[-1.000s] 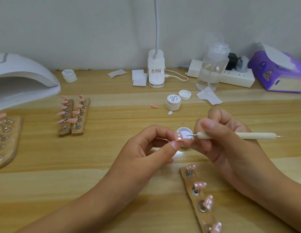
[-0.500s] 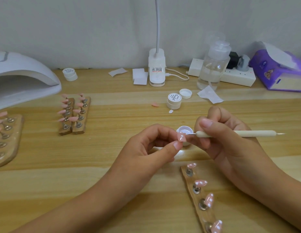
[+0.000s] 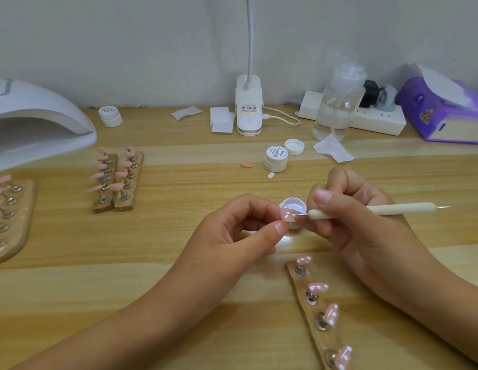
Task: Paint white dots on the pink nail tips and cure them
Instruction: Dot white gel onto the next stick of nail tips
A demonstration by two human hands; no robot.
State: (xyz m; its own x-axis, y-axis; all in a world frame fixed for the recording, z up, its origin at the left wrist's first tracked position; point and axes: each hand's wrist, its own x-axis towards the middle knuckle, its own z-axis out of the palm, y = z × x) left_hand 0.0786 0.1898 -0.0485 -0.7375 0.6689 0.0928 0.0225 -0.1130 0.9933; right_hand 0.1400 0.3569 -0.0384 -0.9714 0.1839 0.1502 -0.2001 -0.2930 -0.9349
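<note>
Left hand (image 3: 232,236): you pinched a pink nail tip (image 3: 286,215) above the small white pot (image 3: 293,206).
Right hand (image 3: 347,209): you gripped the dotting pen (image 3: 376,210), its point touching that tip.

Slid the right hand (image 3: 360,231) a little to the left. Brought the thin metal end of the dotting tool (image 3: 366,210) along with it, closing the small gap to the pink nail tip (image 3: 286,216), touching its right edge now and no longer apart from it. Turned the pink nail tip a bit in the pinch of the left hand (image 3: 232,236), showing less of its white dots than a second before.
</note>
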